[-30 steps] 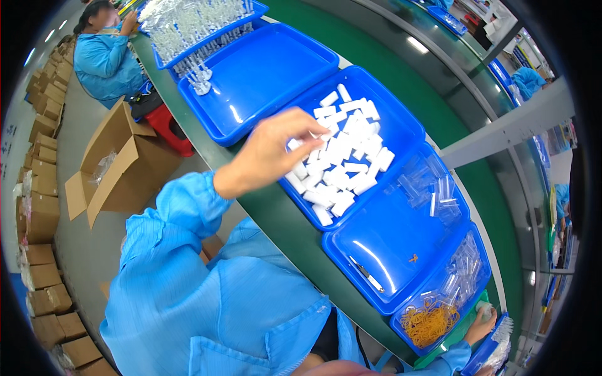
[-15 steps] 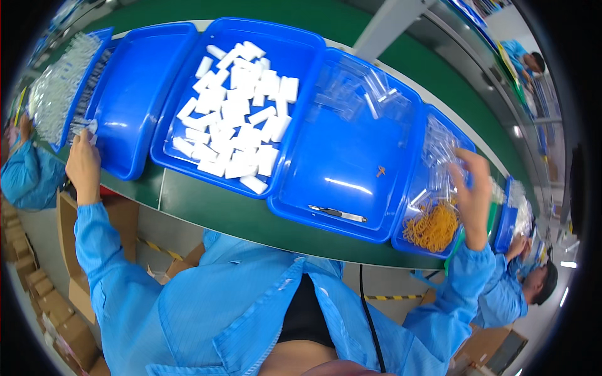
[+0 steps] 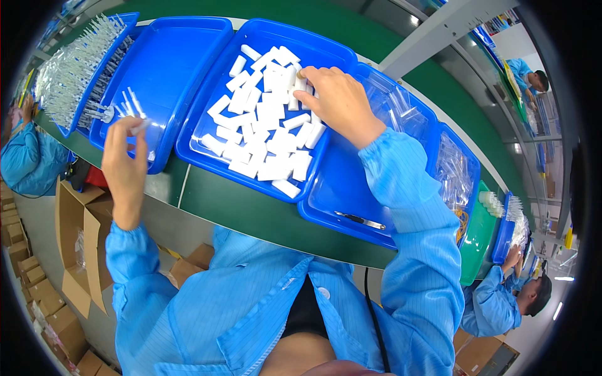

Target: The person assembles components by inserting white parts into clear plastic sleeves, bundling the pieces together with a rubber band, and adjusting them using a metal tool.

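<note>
My left hand (image 3: 127, 150) pinches a white plastic piece with several thin prongs (image 3: 133, 108), held over the front of a blue tray (image 3: 164, 69). Over the far right part of another blue tray (image 3: 210, 164), my right hand (image 3: 338, 100) reaches down with thumb and forefinger closed around a white cylinder (image 3: 300, 88). Many more white cylinders (image 3: 269, 116) lie heaped in that tray. My right forearm hides part of the tray to the right, where a pen (image 3: 359, 219) lies near the front edge.
Clear plastic tubes (image 3: 401, 109) lie at the back of the pen's tray, and more clear parts (image 3: 454, 163) fill a tray farther right. Bundles of pronged pieces (image 3: 84, 69) stand far left. A green tray (image 3: 480, 238) sits right; co-workers (image 3: 501, 301) are nearby. An open carton (image 3: 81, 244) stands below left.
My right hand has swung left from the tubes and rubber bands to the white cylinders. My left hand has moved right with the pronged piece, away from the stack. The view has shifted slightly.
</note>
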`<state>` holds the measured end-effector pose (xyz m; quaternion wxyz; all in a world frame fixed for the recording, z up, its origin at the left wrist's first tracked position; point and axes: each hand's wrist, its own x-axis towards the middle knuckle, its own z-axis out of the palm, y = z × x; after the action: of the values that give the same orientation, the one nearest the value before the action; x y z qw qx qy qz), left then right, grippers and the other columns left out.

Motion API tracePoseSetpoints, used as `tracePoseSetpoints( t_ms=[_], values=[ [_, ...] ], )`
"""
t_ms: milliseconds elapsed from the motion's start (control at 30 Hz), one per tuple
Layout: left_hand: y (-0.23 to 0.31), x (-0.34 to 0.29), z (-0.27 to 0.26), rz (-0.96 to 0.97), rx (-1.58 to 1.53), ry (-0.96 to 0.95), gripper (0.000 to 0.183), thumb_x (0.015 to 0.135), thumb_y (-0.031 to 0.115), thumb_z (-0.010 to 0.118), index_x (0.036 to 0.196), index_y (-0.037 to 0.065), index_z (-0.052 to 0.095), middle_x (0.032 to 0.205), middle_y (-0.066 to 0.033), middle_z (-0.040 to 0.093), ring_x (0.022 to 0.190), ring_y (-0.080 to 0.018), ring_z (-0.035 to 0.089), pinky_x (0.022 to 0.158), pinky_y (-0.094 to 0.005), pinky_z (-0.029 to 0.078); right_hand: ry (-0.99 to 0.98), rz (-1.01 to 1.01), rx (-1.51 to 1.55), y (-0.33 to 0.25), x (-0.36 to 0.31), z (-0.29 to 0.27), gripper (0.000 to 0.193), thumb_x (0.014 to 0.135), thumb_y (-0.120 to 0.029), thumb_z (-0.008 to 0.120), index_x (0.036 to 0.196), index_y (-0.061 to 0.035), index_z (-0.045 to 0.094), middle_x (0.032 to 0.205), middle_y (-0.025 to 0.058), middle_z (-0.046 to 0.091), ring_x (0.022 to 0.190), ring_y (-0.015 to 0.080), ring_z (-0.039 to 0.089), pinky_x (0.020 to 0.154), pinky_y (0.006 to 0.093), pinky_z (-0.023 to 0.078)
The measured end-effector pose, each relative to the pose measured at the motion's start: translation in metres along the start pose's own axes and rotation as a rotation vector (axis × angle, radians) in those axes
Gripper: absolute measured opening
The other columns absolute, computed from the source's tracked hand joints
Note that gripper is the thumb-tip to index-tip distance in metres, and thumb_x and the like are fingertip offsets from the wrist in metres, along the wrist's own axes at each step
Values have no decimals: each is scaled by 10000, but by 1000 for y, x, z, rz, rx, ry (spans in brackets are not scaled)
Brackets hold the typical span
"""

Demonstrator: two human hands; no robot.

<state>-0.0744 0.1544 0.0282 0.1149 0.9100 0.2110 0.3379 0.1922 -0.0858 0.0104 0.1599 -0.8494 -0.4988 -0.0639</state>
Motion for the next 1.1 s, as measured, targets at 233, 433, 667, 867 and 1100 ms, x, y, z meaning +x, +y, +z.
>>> tracePoseSetpoints(
  t_ms=[233, 433, 667, 867, 1100],
  values=[
    [59, -29, 51, 16, -623, -10, 270, 775, -87, 693, 1017, 9, 621, 1005, -137, 656, 929, -247, 645, 810, -327, 507, -80, 70, 154, -7, 9, 14, 337, 829, -245, 703, 1103, -55, 651, 938, 104, 702, 928, 293, 633, 785, 432, 481],
    [90, -32, 76, 60, -742, -85, 319, 736, -91, 724, 1013, 26, 616, 987, -132, 659, 907, -261, 642, 792, -328, 498, 58, 291, 135, -5, 27, 8, 385, 780, -268, 711, 1095, -50, 675, 854, 98, 717, 789, 293, 691, 716, 412, 534],
    [96, -31, 83, 164, -668, -127, 335, 710, -110, 745, 984, 35, 616, 977, -130, 659, 899, -252, 637, 788, -327, 484, -151, 107, -15, -9, 38, 24, 242, 769, -101, 665, 1000, -33, 685, 827, 142, 709, 788, 337, 691, 728, 440, 539],
    [94, -31, 83, 177, -665, -104, 337, 715, -119, 740, 990, 31, 616, 1002, -135, 669, 891, -239, 637, 770, -319, 490, 40, -20, -135, -16, 35, 33, 246, 743, -77, 676, 984, -43, 642, 876, 148, 668, 847, 318, 662, 704, 425, 548],
    [94, -34, 84, 125, -732, -129, 336, 723, -118, 732, 999, 32, 613, 1026, -137, 686, 862, -219, 639, 719, -296, 511, -3, -155, -213, -19, 35, 37, 262, 769, -75, 673, 1022, -16, 641, 891, 163, 671, 879, 308, 675, 703, 423, 573]
  ],
)
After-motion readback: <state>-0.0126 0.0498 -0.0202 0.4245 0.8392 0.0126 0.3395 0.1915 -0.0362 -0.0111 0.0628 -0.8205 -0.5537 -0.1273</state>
